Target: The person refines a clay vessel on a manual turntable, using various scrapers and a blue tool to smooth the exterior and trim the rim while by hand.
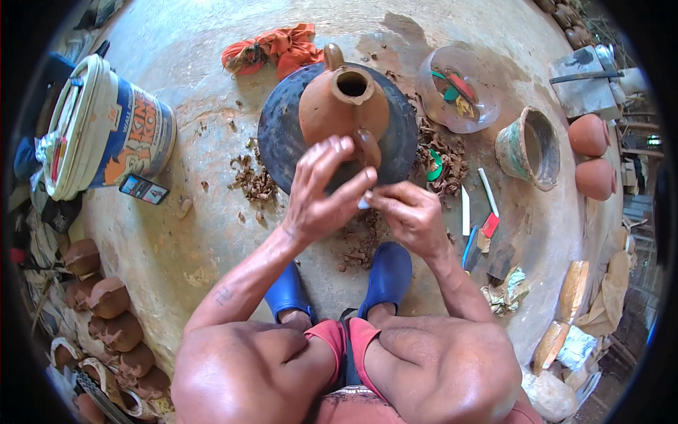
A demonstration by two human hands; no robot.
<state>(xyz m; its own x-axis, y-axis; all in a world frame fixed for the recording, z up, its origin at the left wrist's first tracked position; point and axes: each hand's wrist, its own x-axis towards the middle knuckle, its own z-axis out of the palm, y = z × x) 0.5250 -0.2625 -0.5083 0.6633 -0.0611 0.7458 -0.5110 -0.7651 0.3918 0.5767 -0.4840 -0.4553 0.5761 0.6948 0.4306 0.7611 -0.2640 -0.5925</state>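
A brown clay pot with a round mouth stands upright on a dark round turntable. One upright clay projection rises from its far side and another from its near side. My left hand is in front of the pot, fingers spread, its thumb at the fingertips of my right hand. My right hand pinches a small pale piece; its kind is too hidden to tell. My left fingers cover part of the pot's near side.
Clay scraps lie around the turntable. A clear basin with scrapers and a clay-stained container stand right. Loose tools lie by my right arm. A white bucket, a phone and several clay pots are left.
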